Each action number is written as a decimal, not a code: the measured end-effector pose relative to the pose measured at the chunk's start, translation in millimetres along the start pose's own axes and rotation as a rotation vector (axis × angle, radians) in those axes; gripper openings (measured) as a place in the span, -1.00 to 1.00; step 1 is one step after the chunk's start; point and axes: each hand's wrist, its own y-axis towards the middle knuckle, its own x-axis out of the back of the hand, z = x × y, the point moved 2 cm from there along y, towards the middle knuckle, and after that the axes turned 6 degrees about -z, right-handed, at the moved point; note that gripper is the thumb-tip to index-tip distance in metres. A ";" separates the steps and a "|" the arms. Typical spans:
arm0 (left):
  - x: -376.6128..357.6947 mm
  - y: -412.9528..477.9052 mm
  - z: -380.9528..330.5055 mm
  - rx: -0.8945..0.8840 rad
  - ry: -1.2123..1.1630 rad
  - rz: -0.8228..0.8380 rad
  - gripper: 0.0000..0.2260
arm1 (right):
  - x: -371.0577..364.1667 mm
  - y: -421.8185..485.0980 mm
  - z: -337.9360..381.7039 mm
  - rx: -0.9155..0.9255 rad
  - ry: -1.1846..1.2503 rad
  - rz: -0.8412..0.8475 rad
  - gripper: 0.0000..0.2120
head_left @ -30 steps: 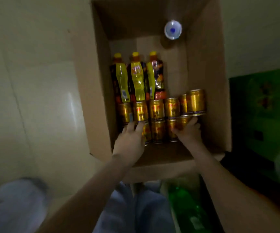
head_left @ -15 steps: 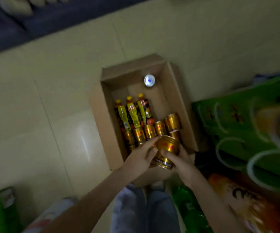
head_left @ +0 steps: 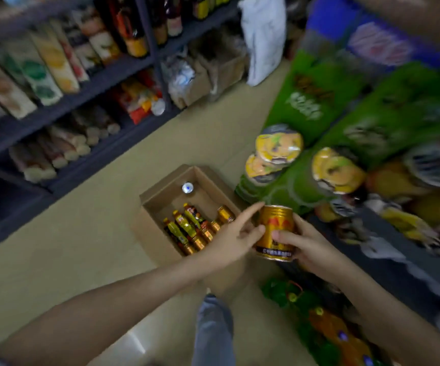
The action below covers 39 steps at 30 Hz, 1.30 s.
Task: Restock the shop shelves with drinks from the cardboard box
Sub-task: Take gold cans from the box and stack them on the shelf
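A gold can [head_left: 275,232] is held nearly upright in the air, just to the right of the cardboard box [head_left: 158,207], which is standing on the floor [head_left: 81,247]; the grip of the right hand [head_left: 311,249] is curled around the can; the left hand [head_left: 233,239] is spread, its straight fingers laid against the can's other side; yellow-capped bottles [head_left: 184,225] and other gold cans [head_left: 224,215] are seen inside the box; stocked shelves [head_left: 94,83] are seen on the left.

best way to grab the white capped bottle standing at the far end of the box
Probably by the neck just under the round cap, reaching straight down: the white-capped bottle stands upright by the far wall of the brown cardboard box, so its top is what shows.
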 end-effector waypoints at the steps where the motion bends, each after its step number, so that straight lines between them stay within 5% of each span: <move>1: -17.8 -14.0 -14.8 -0.048 0.052 0.017 -0.59 | 12.3 -29.2 -2.5 0.023 0.005 -0.020 -0.33; 5: -102.1 -65.3 -80.1 -0.240 0.253 0.129 -0.67 | 75.3 -157.4 -25.8 0.144 0.057 -0.158 -0.20; 10: -252.0 -122.7 -170.2 -0.486 0.432 0.200 -0.82 | 168.9 -322.8 -63.5 0.337 0.103 -0.427 -0.34; 14: -368.1 -171.3 -257.7 -0.750 0.513 0.254 -0.85 | 242.4 -446.7 -78.5 0.478 0.090 -0.644 -0.26; 27: -595.6 -247.5 -448.0 -1.480 0.423 0.175 -0.81 | 413.2 -706.3 -42.3 1.030 -0.050 -1.178 -0.41; 36: -657.0 -216.5 -516.9 -1.433 0.395 0.047 -0.72 | 499.6 -742.1 35.6 1.125 -0.301 -1.236 -0.46; 39: -666.2 -216.6 -529.3 -1.329 0.377 0.215 -0.49 | 517.3 -730.9 55.1 1.072 -0.462 -1.292 -0.40</move>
